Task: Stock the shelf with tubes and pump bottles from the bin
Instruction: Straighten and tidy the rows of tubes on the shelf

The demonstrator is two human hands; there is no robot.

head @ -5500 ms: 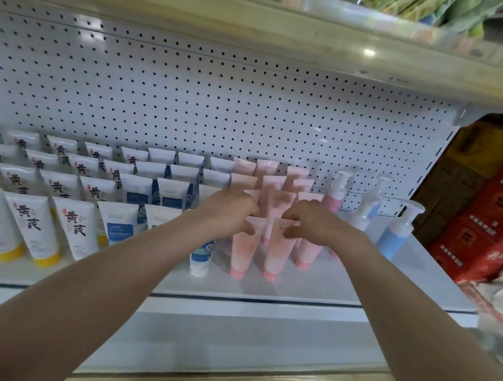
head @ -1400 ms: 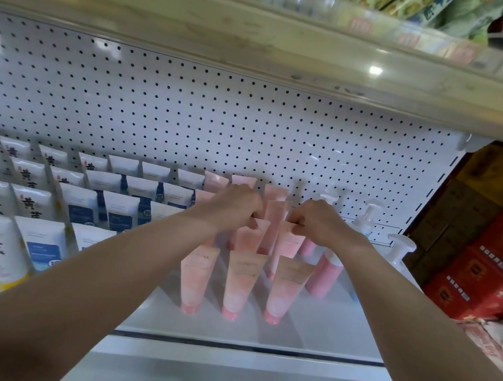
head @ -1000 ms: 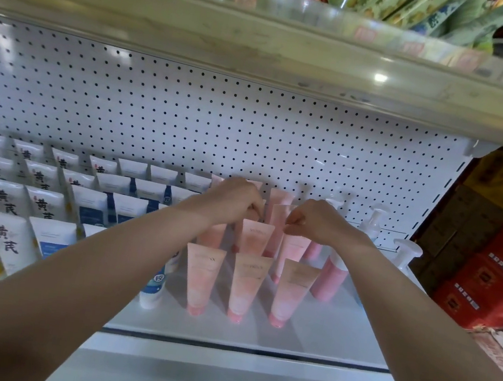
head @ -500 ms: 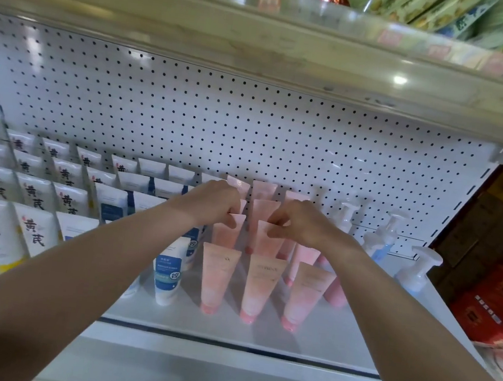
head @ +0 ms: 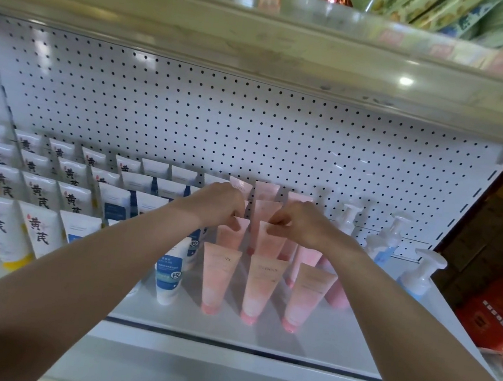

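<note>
**Closely ranked pink tubes, each hand pinching one by its top**

Seen from head height, two bare forearms reach into a white shop shelf [head: 336, 343]. Pink tubes [head: 260, 289] stand cap-down in three files that run back to a pegboard wall [head: 251, 133]. The left hand [head: 220, 202] has its fingers curled and pinches the flat crimped top of the left pink tube [head: 231, 238], in the second row. The right hand [head: 306, 225] pinches the top of the right pink tube [head: 270, 245] in the same way, just beside it. Both tubes stand upright behind the front row of three.

These look like light, soft-walled plastic tubes balanced on small caps. They would probably tip easily, and one knock could set neighbours falling. The crimped top looks like the stiffest part and the safest hold, while squeezing the belly would likely dent it.

Room among the tubes is tight, since the files stand close together. A blue-and-white tube [head: 170, 275] stands just beside the front pink one on the left, and white tubes with yellow caps [head: 35, 233] fill the shelf beyond it. Pump bottles [head: 420, 277] stand near on the right, with bare shelf around and in front of them. A strip of bare shelf lies between the front caps and the shelf lip. The upper shelf [head: 262, 43] overhangs well above the hands. The bin is not in view.
</note>
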